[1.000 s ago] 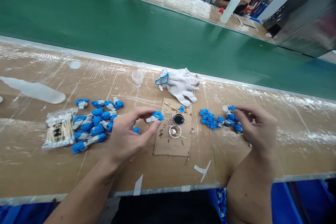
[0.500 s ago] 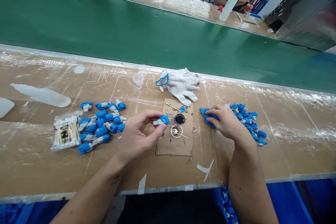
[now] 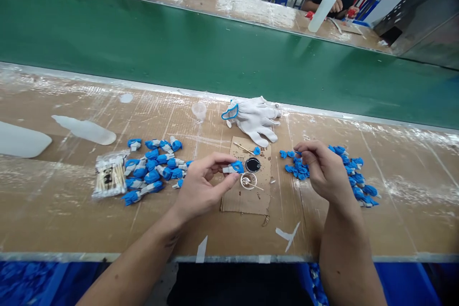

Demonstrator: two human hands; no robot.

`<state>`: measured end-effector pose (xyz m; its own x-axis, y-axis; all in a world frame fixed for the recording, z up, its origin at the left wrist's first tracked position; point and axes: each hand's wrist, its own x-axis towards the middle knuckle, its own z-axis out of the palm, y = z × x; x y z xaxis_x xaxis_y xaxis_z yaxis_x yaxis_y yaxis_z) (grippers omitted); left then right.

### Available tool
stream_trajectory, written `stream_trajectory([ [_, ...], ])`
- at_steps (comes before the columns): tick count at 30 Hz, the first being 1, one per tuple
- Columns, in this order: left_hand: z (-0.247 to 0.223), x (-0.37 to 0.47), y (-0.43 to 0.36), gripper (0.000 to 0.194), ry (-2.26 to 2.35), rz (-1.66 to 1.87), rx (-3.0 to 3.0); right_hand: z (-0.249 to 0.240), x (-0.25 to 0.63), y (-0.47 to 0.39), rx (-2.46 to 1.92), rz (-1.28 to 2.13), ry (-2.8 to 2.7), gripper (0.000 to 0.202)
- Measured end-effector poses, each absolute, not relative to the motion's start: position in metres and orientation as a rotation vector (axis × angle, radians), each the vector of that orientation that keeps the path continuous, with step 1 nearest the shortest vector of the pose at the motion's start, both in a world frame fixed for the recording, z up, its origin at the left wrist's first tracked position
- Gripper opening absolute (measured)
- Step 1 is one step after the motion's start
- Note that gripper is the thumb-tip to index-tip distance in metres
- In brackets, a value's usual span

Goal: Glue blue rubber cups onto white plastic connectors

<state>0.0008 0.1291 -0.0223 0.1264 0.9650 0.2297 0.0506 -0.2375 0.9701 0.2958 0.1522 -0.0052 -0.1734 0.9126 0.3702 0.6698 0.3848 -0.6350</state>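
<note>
My left hand (image 3: 202, 184) pinches a blue-and-grey plastic part (image 3: 236, 167) between thumb and fingers, just left of two small round cups. One is a black-filled cup (image 3: 253, 164); the other, a clear cup (image 3: 248, 181), has a cotton swab (image 3: 255, 186) resting in it. My right hand (image 3: 324, 172) is closed in a pinch at a pile of small blue pieces (image 3: 297, 170), with a bit of blue showing at its fingertips. Both cups stand on a stained cardboard piece (image 3: 245, 201), where another swab (image 3: 243, 147) lies beside a small blue piece (image 3: 256, 151).
Blue-and-grey parts (image 3: 152, 165) lie in a group at left, near a bag of cotton swabs (image 3: 109, 175). More parts (image 3: 358, 179) lie right of my right hand. White gloves (image 3: 254, 119) rest behind the cardboard. Beyond the green belt (image 3: 179, 52), people sit at another bench.
My right hand has drawn back and up from the small blue pieces, its fingers now pinched together. My left hand still holds its part. The whole view has shifted slightly.
</note>
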Motion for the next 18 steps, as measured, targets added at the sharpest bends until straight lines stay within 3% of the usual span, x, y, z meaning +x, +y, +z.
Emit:
stream_trajectory([
  [4,-0.019,0.007,0.126,0.022,0.921,1.23,1.329,0.008,0.258,0.132,-1.06,0.599,-1.816,0.015],
  [11,-0.018,0.011,0.12,0.029,0.801,1.139,1.193,0.019,0.223,0.118,-0.864,0.747,-1.889,0.034],
  [18,-0.018,0.015,0.115,0.027,0.688,1.203,1.152,0.011,0.214,0.116,-0.892,0.81,-1.75,0.023],
])
